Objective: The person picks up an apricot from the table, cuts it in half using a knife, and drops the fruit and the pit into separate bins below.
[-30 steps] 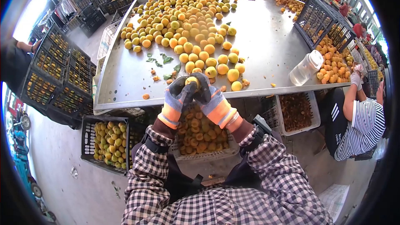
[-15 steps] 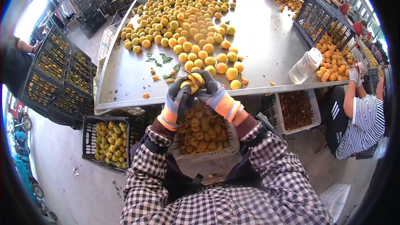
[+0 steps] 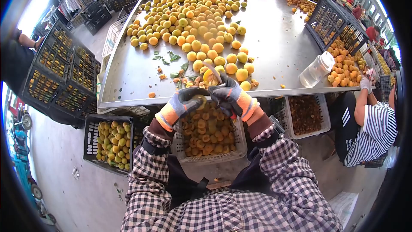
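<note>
My left hand (image 3: 183, 104), in a grey-and-orange glove, is closed around a blurred apricot half (image 3: 199, 99) just over the table's front edge. Close beside it, my gloved right hand (image 3: 233, 97) is closed on what looks like a small knife (image 3: 213, 71). Its thin curved blade rises past the fingertips, and a bit of red shows under the palm. Behind the blade lie a yellow apricot and brownish scraps. Below both hands, a white basket (image 3: 209, 160) holds many apricot halves (image 3: 208, 135).
Whole apricots (image 3: 189, 21) spread over the metal table (image 3: 274, 38), with leaves (image 3: 174, 57) near the front. A lidded plastic jar (image 3: 316, 69) and tipped black crate (image 3: 332, 21) stand right. Crates of fruit (image 3: 113, 144) flank me. A co-worker in stripes (image 3: 373, 129) sits right.
My hands have moved apart and slightly down from the apricot they held together. The left is now lower, over the basket, and the right has shifted right. My view has tilted slightly.
</note>
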A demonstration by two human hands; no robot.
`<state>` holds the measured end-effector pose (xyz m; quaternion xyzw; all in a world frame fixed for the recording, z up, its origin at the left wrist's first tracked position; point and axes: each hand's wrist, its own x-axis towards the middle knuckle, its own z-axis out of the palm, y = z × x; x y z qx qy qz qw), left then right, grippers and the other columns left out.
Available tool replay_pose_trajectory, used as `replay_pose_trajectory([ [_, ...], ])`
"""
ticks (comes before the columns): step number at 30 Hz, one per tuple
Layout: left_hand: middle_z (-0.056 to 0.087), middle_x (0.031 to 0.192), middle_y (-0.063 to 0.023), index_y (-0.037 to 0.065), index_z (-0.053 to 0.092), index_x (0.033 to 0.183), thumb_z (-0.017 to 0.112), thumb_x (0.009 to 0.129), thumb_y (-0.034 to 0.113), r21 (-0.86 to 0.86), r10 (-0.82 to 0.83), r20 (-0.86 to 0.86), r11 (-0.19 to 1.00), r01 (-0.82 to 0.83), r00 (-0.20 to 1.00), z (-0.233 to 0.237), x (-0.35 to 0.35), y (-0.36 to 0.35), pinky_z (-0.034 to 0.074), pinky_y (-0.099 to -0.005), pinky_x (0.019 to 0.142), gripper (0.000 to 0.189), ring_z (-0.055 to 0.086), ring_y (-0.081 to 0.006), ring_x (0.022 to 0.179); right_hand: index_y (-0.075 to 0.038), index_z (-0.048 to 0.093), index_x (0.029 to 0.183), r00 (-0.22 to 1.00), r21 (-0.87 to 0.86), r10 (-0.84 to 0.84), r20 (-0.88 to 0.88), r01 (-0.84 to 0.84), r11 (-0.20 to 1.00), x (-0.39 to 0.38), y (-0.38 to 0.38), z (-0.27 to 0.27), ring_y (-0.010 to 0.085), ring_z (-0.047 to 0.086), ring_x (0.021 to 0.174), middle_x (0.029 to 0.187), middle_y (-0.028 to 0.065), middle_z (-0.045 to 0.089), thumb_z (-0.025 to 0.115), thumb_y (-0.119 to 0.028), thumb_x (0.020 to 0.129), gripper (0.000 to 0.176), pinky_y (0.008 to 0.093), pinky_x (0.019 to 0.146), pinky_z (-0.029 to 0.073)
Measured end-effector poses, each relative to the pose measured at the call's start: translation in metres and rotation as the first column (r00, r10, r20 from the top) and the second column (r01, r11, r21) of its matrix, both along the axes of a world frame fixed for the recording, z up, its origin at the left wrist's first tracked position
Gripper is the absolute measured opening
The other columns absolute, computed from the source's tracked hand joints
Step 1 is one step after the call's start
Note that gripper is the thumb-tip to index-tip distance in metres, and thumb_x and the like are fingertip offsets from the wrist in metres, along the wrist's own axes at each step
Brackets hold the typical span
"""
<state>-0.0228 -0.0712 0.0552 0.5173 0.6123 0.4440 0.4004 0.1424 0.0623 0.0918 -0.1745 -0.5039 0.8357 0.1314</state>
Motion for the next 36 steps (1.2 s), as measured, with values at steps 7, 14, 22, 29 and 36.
replay_pose_trajectory([
  [7, 0.058, 0.121, -0.0076, 0.000, 0.041, 0.137, 0.064, 0.084, 0.004, 0.283, 0.125, 0.430, 0.922, -0.265, 0.894, -0.003, 0.014, 0.014, 0.046, -0.0265, 0.090, 0.058, 0.056, -0.0137, 0.106, -0.006, 0.046, 0.132, 0.971, 0.639, -0.022, -0.237, 0.173, 0.750, -0.027, -0.008, -0.055, 0.0103, 0.059, 0.100, 0.113, 0.0052, 0.060, 0.070, -0.006, 0.079, 0.058, 0.0209, 0.079, 0.050],
  [14, 0.062, 0.108, -0.0033, 0.003, 0.048, 0.130, 0.064, 0.083, 0.004, 0.139, 0.280, 0.427, 0.919, -0.368, 0.860, -0.015, 0.010, 0.009, 0.049, -0.0210, 0.072, 0.050, 0.059, -0.0088, 0.087, -0.002, 0.050, 0.125, 0.990, 0.396, -0.074, -0.123, 0.117, 0.911, -0.021, 0.003, -0.029, 0.0099, 0.061, 0.088, 0.108, 0.0050, 0.059, 0.063, -0.002, 0.085, 0.042, 0.0222, 0.073, 0.050],
  [22, 0.061, 0.096, -0.0006, 0.004, 0.057, 0.112, 0.064, 0.084, 0.011, -0.034, 0.212, 0.384, 0.976, -0.216, 0.898, -0.005, 0.033, 0.015, 0.046, -0.0199, 0.070, 0.029, 0.056, -0.0064, 0.081, -0.001, 0.055, 0.105, 0.683, -0.043, -0.523, -0.510, 0.587, 0.808, -0.027, 0.005, 0.007, 0.0078, 0.039, 0.036, 0.065, 0.0059, 0.055, 0.053, -0.009, 0.093, 0.015, 0.0212, 0.031, 0.030],
  [29, 0.060, 0.101, -0.0005, 0.006, 0.056, 0.118, 0.071, 0.080, 0.011, 0.011, 0.190, 0.429, 0.976, -0.215, 0.883, -0.011, 0.039, 0.018, 0.049, -0.0225, 0.071, 0.041, 0.057, -0.0079, 0.083, 0.000, 0.054, 0.106, 0.610, -0.093, -0.536, -0.584, 0.605, 0.791, -0.026, -0.002, 0.019, 0.0073, 0.040, 0.038, 0.064, 0.0054, 0.055, 0.053, -0.010, 0.094, 0.016, 0.0203, 0.032, 0.032],
  [36, 0.060, 0.100, 0.0025, 0.005, 0.053, 0.121, 0.067, 0.083, 0.009, 0.114, 0.086, 0.420, 0.983, -0.146, 0.903, -0.022, 0.047, 0.024, 0.044, -0.0192, 0.068, 0.040, 0.054, -0.0036, 0.080, -0.002, 0.050, 0.109, 0.640, 0.066, -0.449, -0.623, 0.615, 0.786, -0.029, -0.006, 0.011, 0.0098, 0.041, 0.038, 0.063, 0.0076, 0.053, 0.048, -0.019, 0.098, 0.020, 0.0218, 0.032, 0.034],
])
